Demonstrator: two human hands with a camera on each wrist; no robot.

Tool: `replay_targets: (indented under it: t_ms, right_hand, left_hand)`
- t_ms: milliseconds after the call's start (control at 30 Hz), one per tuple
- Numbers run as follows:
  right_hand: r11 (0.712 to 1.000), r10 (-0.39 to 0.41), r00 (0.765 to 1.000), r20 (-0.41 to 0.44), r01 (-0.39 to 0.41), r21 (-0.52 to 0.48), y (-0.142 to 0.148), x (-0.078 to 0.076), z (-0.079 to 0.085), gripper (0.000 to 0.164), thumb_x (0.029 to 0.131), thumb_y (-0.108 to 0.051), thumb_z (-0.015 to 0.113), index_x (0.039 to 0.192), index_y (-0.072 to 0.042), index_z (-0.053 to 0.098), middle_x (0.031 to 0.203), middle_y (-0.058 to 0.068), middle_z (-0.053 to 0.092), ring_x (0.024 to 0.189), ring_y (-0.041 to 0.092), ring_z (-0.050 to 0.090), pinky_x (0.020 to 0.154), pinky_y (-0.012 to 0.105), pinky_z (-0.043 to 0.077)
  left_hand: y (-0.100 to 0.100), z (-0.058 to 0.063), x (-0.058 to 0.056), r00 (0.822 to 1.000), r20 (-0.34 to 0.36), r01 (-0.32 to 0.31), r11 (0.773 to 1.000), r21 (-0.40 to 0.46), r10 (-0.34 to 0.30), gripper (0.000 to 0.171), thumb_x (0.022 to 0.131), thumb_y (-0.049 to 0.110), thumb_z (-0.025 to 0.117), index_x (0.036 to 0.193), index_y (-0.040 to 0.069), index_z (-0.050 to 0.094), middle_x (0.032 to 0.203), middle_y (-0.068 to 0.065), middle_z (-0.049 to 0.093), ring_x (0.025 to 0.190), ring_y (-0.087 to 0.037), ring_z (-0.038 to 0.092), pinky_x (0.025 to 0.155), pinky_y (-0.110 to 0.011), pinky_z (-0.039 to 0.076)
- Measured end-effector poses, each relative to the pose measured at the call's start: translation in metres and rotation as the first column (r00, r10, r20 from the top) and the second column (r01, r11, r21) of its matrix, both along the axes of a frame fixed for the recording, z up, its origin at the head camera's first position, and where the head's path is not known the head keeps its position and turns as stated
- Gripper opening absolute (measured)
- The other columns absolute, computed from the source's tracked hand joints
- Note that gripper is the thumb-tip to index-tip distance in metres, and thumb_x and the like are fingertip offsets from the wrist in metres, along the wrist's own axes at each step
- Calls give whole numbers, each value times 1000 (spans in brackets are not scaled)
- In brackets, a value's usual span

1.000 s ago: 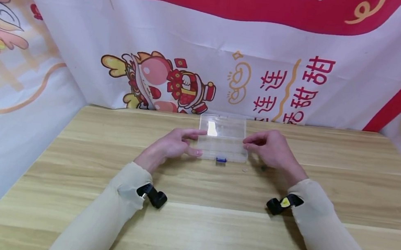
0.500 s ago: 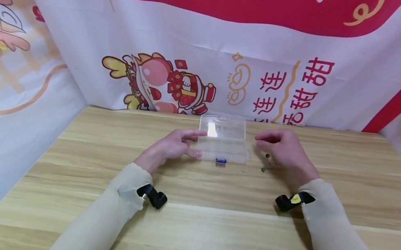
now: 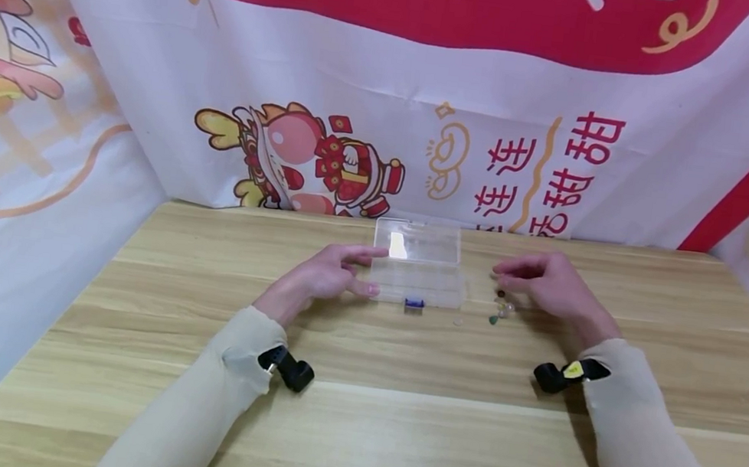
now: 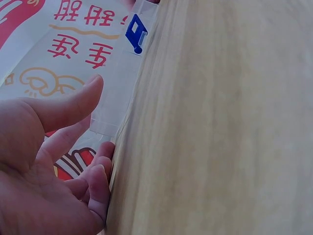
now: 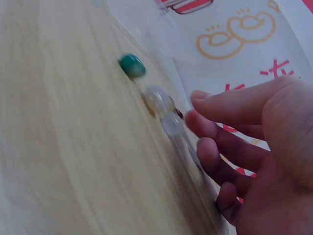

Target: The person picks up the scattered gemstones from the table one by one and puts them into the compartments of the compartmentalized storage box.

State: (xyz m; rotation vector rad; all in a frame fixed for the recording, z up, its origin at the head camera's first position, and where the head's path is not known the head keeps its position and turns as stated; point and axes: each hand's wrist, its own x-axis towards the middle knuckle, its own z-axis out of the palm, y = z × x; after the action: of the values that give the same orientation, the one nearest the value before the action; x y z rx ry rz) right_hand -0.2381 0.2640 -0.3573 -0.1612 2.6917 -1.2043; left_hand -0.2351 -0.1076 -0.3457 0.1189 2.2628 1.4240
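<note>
left grip (image 3: 329, 269) lies spread at the clear box (image 3: 416, 277) — right grip (image 3: 551, 283), slightly parted, hovers near beads (image 5: 157, 99).

Made of clear, smooth plastic throughout the box (image 3: 416, 281), see-through at the walls and glossy enough on the lid (image 3: 432, 244) to throw back a bright patch of light. Moulded in opaque blue plastic at the latch (image 3: 414, 302). Smooth and shiny on the green bead (image 5: 132, 65), milky and glossy on the pale bead (image 5: 157, 98); too blurred to settle between glass, stone or plastic. Wood-grained and smooth, with a soft sheen, across the tabletop (image 3: 354, 416). Printed on matt, lightly creased cloth for the backdrop (image 3: 338, 67). Matt fabric again in the left sleeve (image 3: 192, 398), wrinkled near the cuff.
</note>
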Motion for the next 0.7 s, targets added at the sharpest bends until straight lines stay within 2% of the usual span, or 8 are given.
replay_targets:
  t_ms: [233,500,700]
  right_hand:
    - [999,23,998,57,-21,-48,10,0,-3,34,100,-22,73,134,-14,73,138,11,70,118,21,58,92,30,45]
    - [992,110,994,6,-109,-59,12,1,-3,32,97,-11,74,129,-8,75,122,13,74,101,14,63,81,24,52]
    - [983,161,987,-9,-162,-84,13,0,-7,32,96,-7,75,128,-4,75,118,14,75,97,12,64,79,23,54]
  left_hand:
    - [0,-1,0,1000,8,-1,1000,-3,1,68,90,14,83,149,39,60,161,-2,47,145,-32,43,126,-56,30]
    - [0,1,0,1000,14,-12,1000,-15,12,67,90,15,84,147,41,61,160,-1,48,145,-31,42,127,-56,29]
    - [-1,0,0,1000,16,-12,1000,-15,13,66,91,15,83,147,41,62,160,-1,48,145,-31,42,127,-56,29]
